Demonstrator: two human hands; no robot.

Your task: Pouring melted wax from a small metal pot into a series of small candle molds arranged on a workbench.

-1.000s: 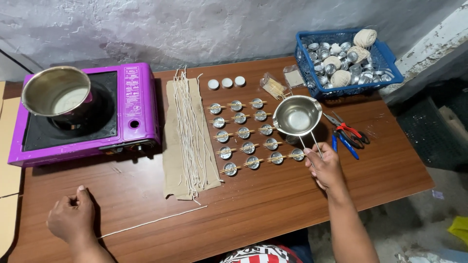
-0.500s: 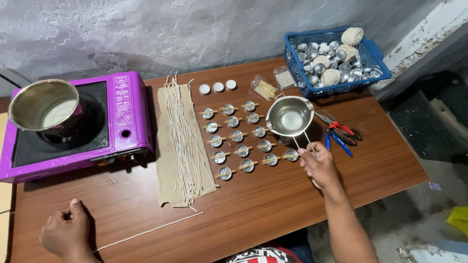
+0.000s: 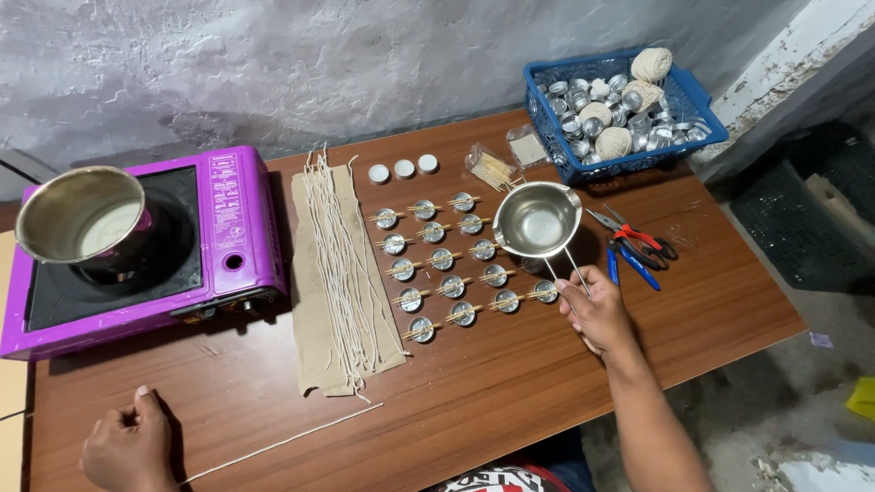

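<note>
My right hand grips the wire handle of a small steel pouring pot, held level just above the right end of a grid of small metal candle cups, each with a stick laid across it. The pot looks empty. My left hand rests on the wooden table at the near left, fingers curled, pinching the end of a single white wick string that lies along the table's front.
A purple portable stove with a steel pot stands at the left. A bundle of wicks on a brown cloth lies beside it. Pliers and cutters, three white discs, and a blue basket of cups and twine balls sit at the right.
The view has shifted slightly. My right hand keeps the small pot over the cups in nearly the same spot; my left hand stays on the table's near left by the string.
</note>
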